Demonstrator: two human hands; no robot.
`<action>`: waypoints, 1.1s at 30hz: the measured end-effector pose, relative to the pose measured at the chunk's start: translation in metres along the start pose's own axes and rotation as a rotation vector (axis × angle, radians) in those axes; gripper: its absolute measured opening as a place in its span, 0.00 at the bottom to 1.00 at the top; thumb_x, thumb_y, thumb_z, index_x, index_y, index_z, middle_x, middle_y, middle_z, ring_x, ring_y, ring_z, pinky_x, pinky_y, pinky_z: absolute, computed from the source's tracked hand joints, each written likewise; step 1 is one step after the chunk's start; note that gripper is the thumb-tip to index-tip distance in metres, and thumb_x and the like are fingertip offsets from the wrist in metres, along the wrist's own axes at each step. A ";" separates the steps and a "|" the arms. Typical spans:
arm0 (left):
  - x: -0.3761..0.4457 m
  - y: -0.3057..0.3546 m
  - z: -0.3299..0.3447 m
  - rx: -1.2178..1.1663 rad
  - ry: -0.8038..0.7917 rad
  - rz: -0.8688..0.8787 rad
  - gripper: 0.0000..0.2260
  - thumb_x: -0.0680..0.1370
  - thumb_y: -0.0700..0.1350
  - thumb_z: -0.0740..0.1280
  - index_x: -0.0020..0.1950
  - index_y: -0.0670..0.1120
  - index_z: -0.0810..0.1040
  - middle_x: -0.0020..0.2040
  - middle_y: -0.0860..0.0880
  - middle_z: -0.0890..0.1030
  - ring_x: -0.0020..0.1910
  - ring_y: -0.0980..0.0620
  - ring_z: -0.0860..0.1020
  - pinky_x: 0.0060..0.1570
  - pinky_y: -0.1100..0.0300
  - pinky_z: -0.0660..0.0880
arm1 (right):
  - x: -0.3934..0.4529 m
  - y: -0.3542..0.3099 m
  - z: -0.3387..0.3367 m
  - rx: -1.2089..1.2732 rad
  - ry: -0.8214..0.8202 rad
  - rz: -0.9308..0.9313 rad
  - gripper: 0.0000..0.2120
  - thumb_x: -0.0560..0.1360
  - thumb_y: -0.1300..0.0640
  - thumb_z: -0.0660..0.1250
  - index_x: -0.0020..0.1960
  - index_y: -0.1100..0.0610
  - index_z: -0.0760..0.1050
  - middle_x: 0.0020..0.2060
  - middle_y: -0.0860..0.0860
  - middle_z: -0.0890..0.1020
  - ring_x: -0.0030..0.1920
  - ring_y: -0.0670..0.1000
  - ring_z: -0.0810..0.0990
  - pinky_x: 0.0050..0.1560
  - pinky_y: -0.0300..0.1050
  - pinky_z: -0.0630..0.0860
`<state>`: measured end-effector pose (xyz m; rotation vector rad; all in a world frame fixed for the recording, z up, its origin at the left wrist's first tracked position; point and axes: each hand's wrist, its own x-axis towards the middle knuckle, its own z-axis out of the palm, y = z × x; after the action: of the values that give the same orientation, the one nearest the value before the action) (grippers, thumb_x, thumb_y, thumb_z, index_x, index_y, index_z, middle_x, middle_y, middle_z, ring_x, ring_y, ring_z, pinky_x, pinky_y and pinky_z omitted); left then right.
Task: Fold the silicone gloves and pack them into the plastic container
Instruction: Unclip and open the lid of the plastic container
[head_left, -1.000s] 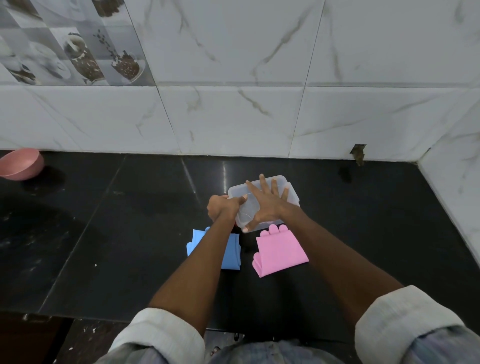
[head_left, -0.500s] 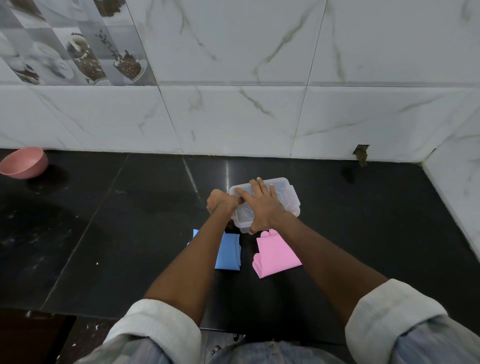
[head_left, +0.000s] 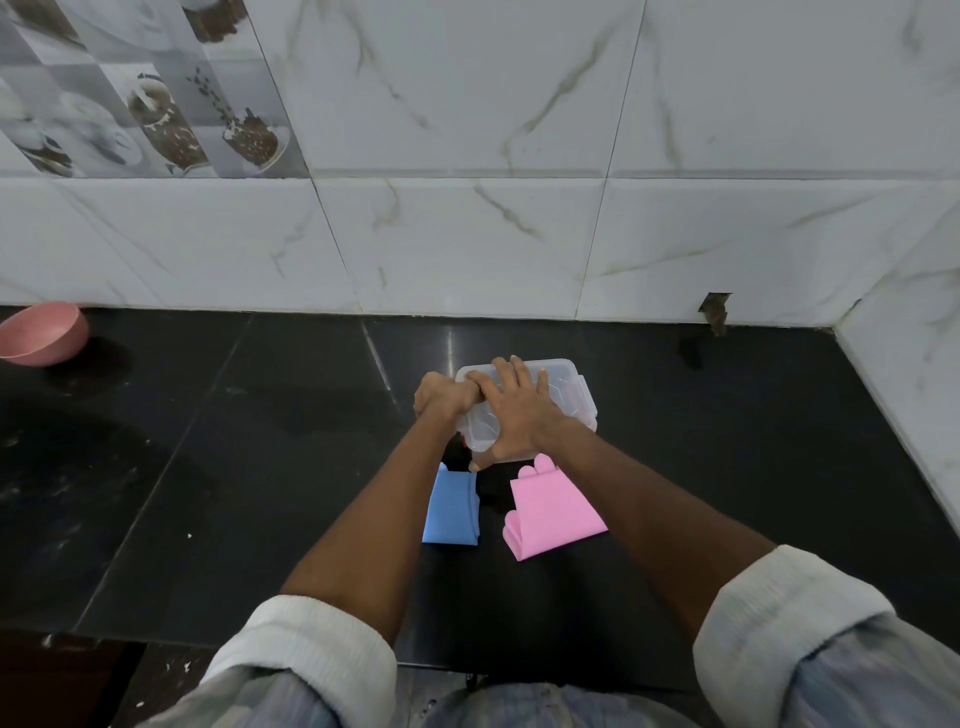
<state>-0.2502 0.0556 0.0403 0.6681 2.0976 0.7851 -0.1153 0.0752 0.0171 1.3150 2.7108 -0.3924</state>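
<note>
A clear plastic container (head_left: 563, 382) with its lid on stands on the black counter near the wall. My right hand (head_left: 517, 410) lies flat across the lid, thumb hooked over the near edge. My left hand (head_left: 441, 397) is curled in a fist against the container's left side, gripping its edge or clip. A folded blue silicone glove (head_left: 451, 506) lies in front of the container, partly under my left forearm. A folded pink silicone glove (head_left: 553, 512) lies to its right, fingers pointing at the container.
A pink bowl (head_left: 44, 332) sits at the far left by the wall. White marble tiles close off the back and the right side. The black counter (head_left: 208, 467) ends at its front edge below my elbows.
My right hand has slid left and down over the lid, fingers drawn closer together. My left fist stays pressed at the container's left side. The gloves have not moved.
</note>
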 end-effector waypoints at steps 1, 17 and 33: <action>0.000 -0.003 0.000 -0.032 0.004 -0.002 0.17 0.70 0.46 0.81 0.55 0.43 0.83 0.52 0.44 0.84 0.48 0.44 0.83 0.51 0.52 0.84 | 0.000 0.000 -0.001 0.017 0.011 -0.001 0.63 0.59 0.27 0.77 0.82 0.45 0.46 0.81 0.57 0.51 0.82 0.65 0.47 0.76 0.76 0.51; -0.015 -0.043 -0.001 -0.104 -0.164 -0.053 0.14 0.73 0.37 0.76 0.57 0.41 0.78 0.52 0.41 0.84 0.50 0.41 0.86 0.48 0.43 0.86 | 0.012 -0.027 0.001 -0.043 -0.040 0.041 0.62 0.61 0.34 0.80 0.83 0.42 0.46 0.83 0.57 0.48 0.83 0.64 0.44 0.75 0.79 0.47; -0.017 -0.023 -0.004 0.095 0.021 -0.060 0.25 0.74 0.47 0.72 0.70 0.40 0.75 0.63 0.40 0.81 0.59 0.41 0.82 0.57 0.50 0.84 | -0.004 0.023 -0.025 -0.164 -0.065 0.010 0.57 0.59 0.32 0.77 0.80 0.32 0.49 0.75 0.58 0.60 0.75 0.63 0.61 0.77 0.67 0.54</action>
<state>-0.2488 0.0272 0.0341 0.6467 2.1743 0.6658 -0.0948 0.0927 0.0376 1.2493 2.6182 -0.2028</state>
